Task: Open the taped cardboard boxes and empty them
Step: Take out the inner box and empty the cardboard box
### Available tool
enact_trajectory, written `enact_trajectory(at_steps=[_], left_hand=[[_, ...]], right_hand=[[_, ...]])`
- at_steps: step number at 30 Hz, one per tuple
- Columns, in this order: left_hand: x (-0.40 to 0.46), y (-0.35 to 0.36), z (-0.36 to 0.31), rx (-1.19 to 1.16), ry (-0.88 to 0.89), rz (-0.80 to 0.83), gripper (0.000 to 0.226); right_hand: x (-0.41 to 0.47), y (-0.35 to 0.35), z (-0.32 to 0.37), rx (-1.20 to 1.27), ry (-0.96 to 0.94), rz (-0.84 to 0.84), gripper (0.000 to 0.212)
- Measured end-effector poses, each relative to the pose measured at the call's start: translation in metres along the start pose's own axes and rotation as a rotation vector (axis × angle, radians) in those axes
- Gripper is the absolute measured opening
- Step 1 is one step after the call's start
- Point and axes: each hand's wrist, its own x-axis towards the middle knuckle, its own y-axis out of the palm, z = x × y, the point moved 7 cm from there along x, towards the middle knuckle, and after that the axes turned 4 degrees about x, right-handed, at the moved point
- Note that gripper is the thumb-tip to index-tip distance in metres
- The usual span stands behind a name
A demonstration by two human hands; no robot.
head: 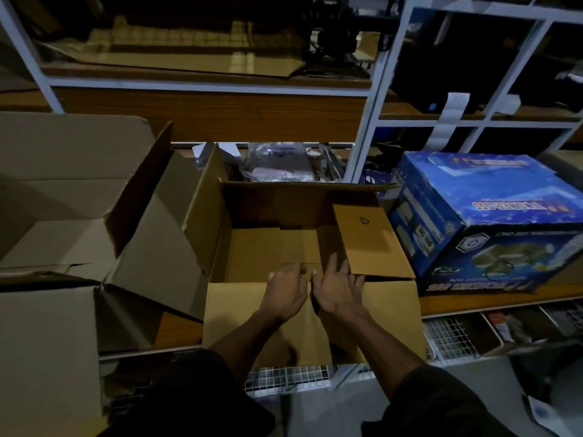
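A brown cardboard box (271,244) stands open on the wooden shelf in front of me, its flaps folded outward and its bare bottom showing. My left hand (285,290) and my right hand (337,287) lie side by side on the box's near rim, fingers reaching over the edge into the box. The fingers of the left hand curl over the near wall; the right hand's fingers are spread and fairly straight. The near flap (233,313) hangs down toward me under my forearms.
A large open grey-brown box (79,197) stands to the left. A blue printed box (482,216) lies on its side to the right. Plastic-wrapped items (277,165) sit behind the middle box. White shelf posts (366,121) rise behind; wire baskets (451,339) are below.
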Motion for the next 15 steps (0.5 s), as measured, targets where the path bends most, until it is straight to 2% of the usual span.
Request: enact_trajectory(at_steps=[6,10,15], left_hand=[[0.004,0.007,-0.001,0.098,-0.005,0.016,0.028],[0.005,0.01,-0.001,0.116,-0.009,0.03,0.031],[0.007,0.01,-0.002,0.14,-0.039,0.059,0.037]], right_hand=[[-0.009,-0.013,-0.005,0.018,-0.038,-0.066,0.078],[0.002,-0.042,-0.025,-0.084,-0.107,-0.126,0.079],[0.015,-0.062,-0.048,-0.144,-0.074,-0.137,0.075]])
